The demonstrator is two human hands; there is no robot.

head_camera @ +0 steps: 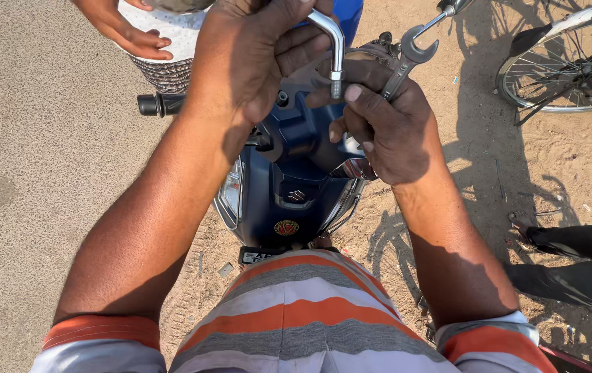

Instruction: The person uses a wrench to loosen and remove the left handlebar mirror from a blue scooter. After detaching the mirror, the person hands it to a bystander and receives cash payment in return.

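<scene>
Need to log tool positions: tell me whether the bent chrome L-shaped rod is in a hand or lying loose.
In hand: the left hand grips the bent chrome L-shaped rod, its threaded end pointing down.

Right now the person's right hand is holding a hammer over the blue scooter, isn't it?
Not a hammer. The head view shows the right hand holding an open-ended wrench over the blue scooter.
</scene>
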